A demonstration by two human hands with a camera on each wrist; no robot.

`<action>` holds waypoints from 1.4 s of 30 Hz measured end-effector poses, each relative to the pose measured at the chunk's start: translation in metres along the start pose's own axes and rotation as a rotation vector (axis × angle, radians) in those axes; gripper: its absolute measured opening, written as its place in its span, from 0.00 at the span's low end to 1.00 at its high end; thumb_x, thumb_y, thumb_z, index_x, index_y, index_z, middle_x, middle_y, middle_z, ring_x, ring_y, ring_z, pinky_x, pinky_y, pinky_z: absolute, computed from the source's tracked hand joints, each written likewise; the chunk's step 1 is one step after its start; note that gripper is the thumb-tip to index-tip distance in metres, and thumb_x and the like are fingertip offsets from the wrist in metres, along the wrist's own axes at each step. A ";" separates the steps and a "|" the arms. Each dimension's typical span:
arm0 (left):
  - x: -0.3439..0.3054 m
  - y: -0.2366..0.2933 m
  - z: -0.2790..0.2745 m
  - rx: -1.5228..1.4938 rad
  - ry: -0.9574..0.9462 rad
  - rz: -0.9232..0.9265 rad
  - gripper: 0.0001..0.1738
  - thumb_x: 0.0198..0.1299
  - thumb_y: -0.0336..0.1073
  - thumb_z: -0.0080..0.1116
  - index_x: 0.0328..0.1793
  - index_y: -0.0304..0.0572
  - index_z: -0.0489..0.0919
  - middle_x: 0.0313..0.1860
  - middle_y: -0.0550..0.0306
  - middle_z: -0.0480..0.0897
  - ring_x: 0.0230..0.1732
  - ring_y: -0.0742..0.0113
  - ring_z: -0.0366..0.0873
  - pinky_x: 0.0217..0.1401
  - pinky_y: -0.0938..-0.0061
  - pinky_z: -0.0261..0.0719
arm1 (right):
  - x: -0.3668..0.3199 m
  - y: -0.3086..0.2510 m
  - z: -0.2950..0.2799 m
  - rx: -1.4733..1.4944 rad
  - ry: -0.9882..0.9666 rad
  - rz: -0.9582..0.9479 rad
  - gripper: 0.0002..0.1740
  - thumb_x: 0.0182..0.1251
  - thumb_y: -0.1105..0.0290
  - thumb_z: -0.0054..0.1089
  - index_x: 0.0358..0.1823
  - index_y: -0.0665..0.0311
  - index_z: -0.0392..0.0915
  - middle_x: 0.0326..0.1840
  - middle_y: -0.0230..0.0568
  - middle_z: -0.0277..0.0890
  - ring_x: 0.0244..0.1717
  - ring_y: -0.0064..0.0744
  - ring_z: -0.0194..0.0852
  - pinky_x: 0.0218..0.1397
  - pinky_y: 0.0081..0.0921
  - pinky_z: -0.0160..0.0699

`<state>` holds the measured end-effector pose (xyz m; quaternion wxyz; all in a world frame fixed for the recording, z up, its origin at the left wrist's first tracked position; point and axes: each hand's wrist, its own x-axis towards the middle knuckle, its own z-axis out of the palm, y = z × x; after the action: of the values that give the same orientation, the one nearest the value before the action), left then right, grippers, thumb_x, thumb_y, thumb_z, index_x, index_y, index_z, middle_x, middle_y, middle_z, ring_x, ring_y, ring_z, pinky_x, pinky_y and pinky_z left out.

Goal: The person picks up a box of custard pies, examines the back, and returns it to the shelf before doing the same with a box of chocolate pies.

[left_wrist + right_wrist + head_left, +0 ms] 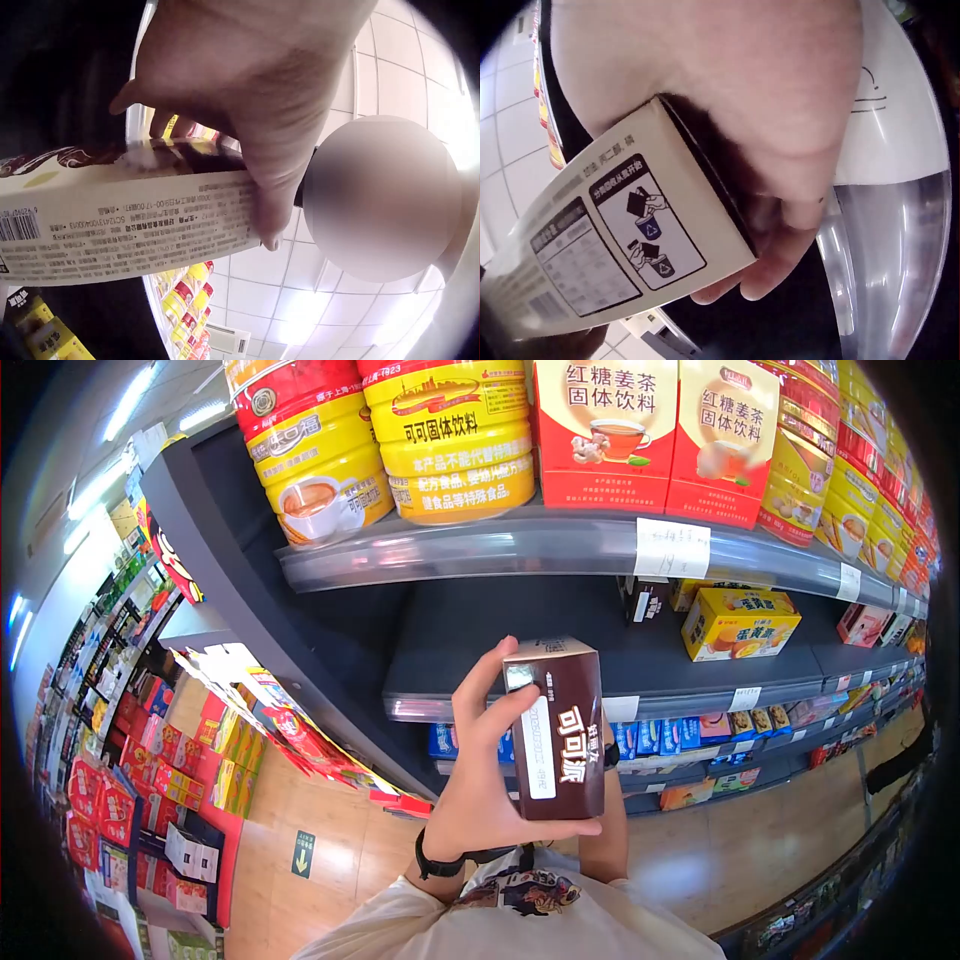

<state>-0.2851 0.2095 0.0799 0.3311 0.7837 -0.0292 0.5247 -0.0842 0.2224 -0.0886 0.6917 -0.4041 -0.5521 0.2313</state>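
A dark brown carton of cocoa pies (580,760) with a white date label is held in front of the chest, facing the shelf. My left hand (475,760) grips its near end, two fingers along the upper part and the thumb along the bottom. Seen from the left wrist, a cream side of the box with small print and a barcode shows under that hand. The right hand (727,97) holds the other end, its fingers curled round the edge beside a panel of recycling pictures. In the head view the carton hides most of the right hand.
Before me a dark shelf (450,650) carries a yellow box (740,625) and another dark brown carton (645,600). The shelf above, edged with a clear price strip (450,555), bears yellow tins (450,450) and red-and-white boxes (605,440). Blue packets (650,737) stand lower down.
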 end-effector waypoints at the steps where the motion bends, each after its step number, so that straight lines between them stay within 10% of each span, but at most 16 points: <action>1: 0.001 -0.001 0.001 0.032 -0.013 0.018 0.69 0.24 0.54 0.88 0.74 0.49 0.57 0.76 0.30 0.50 0.77 0.33 0.51 0.74 0.47 0.58 | 0.000 0.003 0.000 0.067 0.000 0.014 0.18 0.83 0.63 0.37 0.62 0.67 0.68 0.55 0.36 0.74 0.54 0.21 0.70 0.60 0.24 0.71; 11: 0.005 -0.002 0.006 0.209 0.035 0.001 0.78 0.23 0.66 0.83 0.77 0.43 0.47 0.73 0.28 0.49 0.76 0.35 0.51 0.74 0.47 0.56 | 0.009 -0.001 -0.004 0.930 -0.043 0.299 0.29 0.78 0.63 0.42 0.75 0.70 0.55 0.68 0.43 0.69 0.66 0.28 0.69 0.69 0.27 0.67; 16: 0.009 0.001 -0.006 -0.041 -0.164 0.005 0.65 0.23 0.56 0.87 0.72 0.57 0.62 0.77 0.33 0.48 0.78 0.27 0.47 0.75 0.41 0.55 | 0.014 -0.030 -0.002 0.912 -0.106 0.352 0.32 0.75 0.64 0.45 0.76 0.70 0.53 0.71 0.48 0.66 0.69 0.34 0.67 0.73 0.29 0.64; 24: -0.001 -0.016 0.001 -0.244 0.009 -0.012 0.52 0.25 0.40 0.88 0.62 0.51 0.69 0.71 0.34 0.64 0.71 0.39 0.65 0.69 0.51 0.69 | 0.011 -0.074 0.010 0.749 -0.226 0.367 0.33 0.76 0.62 0.44 0.77 0.67 0.51 0.72 0.50 0.63 0.71 0.36 0.65 0.74 0.31 0.62; 42: -0.009 -0.026 0.003 -0.302 0.080 0.059 0.49 0.26 0.42 0.88 0.57 0.54 0.67 0.67 0.33 0.68 0.67 0.39 0.70 0.70 0.46 0.63 | 0.006 -0.081 0.016 0.432 -0.369 0.148 0.31 0.77 0.62 0.41 0.75 0.70 0.55 0.73 0.52 0.61 0.71 0.36 0.64 0.74 0.31 0.62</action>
<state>-0.2766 0.2252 0.0592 0.4306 0.7022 -0.1177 0.5547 -0.1075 0.1857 -0.0178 0.6310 -0.2377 -0.5756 0.4627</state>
